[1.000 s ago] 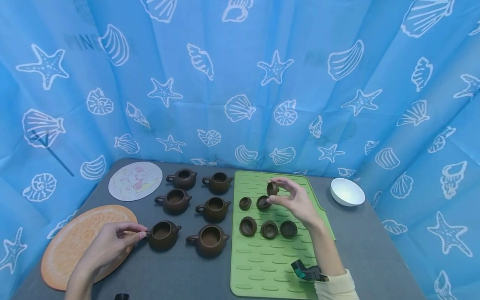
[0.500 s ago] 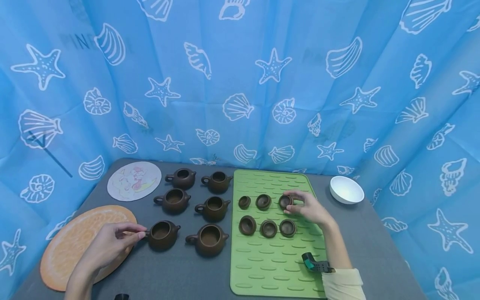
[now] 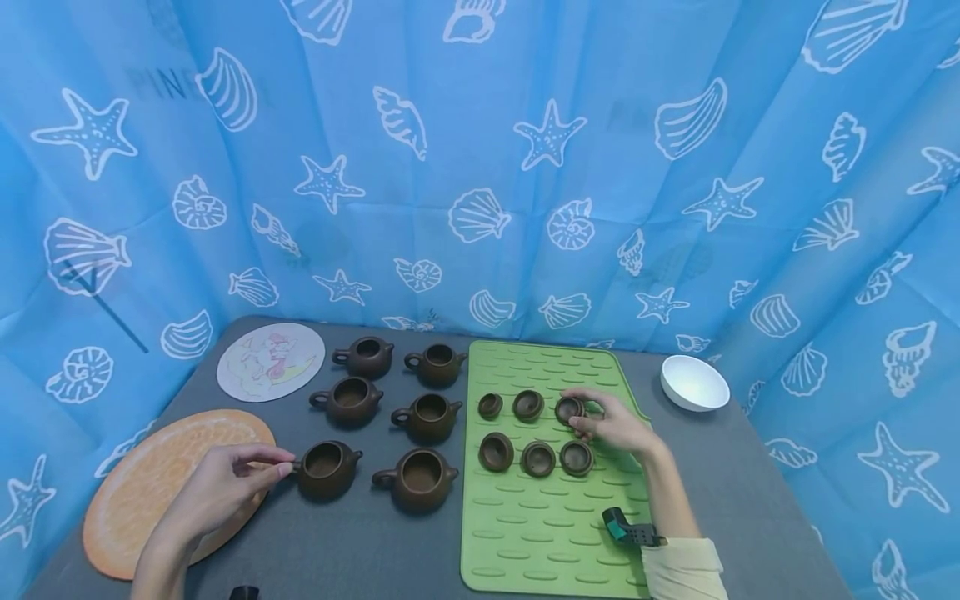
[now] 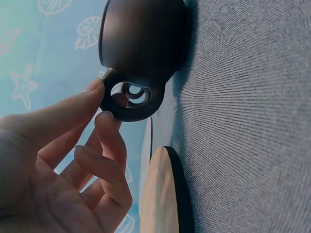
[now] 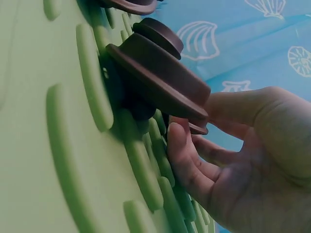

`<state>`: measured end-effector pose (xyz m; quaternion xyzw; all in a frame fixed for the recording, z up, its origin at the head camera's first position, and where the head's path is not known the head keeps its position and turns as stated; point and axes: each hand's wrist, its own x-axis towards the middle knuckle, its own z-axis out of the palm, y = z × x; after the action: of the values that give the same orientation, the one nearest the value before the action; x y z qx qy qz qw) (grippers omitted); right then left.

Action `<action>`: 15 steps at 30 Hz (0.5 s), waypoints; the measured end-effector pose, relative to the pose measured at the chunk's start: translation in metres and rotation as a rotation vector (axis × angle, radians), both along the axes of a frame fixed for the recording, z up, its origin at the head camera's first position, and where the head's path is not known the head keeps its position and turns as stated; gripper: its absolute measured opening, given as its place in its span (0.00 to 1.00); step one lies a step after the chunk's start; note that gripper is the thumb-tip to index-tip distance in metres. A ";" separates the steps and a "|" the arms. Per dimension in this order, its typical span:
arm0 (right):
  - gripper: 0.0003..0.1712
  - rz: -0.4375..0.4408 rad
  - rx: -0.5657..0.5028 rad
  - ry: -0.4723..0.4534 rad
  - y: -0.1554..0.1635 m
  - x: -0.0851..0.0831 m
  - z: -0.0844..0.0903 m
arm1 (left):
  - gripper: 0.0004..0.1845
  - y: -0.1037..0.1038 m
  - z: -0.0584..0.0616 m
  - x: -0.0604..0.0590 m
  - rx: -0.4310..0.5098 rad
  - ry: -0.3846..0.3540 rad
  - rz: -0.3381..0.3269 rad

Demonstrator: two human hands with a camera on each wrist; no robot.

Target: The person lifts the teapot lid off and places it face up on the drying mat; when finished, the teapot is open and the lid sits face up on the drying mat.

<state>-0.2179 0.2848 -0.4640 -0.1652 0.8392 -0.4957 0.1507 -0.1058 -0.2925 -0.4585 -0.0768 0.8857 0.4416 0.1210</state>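
Note:
My left hand (image 3: pixel 225 492) pinches the loop handle of a small dark brown teapot (image 3: pixel 327 472) standing lidless on the grey cloth. In the left wrist view its handle (image 4: pixel 133 115) sits between thumb and fingertips. On the green mat (image 3: pixel 517 533), my right hand (image 3: pixel 611 423) holds a small brown teapot lid (image 3: pixel 569 409), upside down, at the right end of the back row. The right wrist view mostly hides that lid behind a nearer lid (image 5: pixel 160 73), which tilts on its knob. Several other lids, such as the front left lid (image 3: pixel 496 452), lie upturned around it.
Several more open teapots, among them the front right teapot (image 3: pixel 418 481), stand left of the mat. An orange-slice placemat (image 3: pixel 135 492) lies under my left forearm, a round pink-print mat (image 3: pixel 272 362) behind it. A white bowl (image 3: pixel 694 384) stands at the right.
My right hand has moved right and down, bringing the lid from above the mat to the right end of the back row. The left hand keeps its grip on the teapot handle.

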 end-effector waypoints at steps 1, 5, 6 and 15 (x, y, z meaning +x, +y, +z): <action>0.34 -0.007 0.007 0.003 -0.001 0.000 0.000 | 0.17 0.000 0.000 0.000 0.004 -0.006 0.003; 0.35 -0.028 0.019 0.008 -0.001 0.000 -0.001 | 0.18 0.000 0.000 0.000 0.018 -0.022 0.009; 0.35 -0.033 0.019 0.010 -0.001 -0.001 0.000 | 0.18 0.000 0.000 0.000 0.018 -0.014 0.002; 0.35 -0.133 -0.014 -0.001 0.008 0.005 0.015 | 0.15 0.002 -0.001 -0.003 0.000 0.051 -0.052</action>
<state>-0.2132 0.2928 -0.4486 -0.1096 0.8448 -0.5105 0.1167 -0.1083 -0.2903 -0.4592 -0.0424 0.8902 0.4402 0.1097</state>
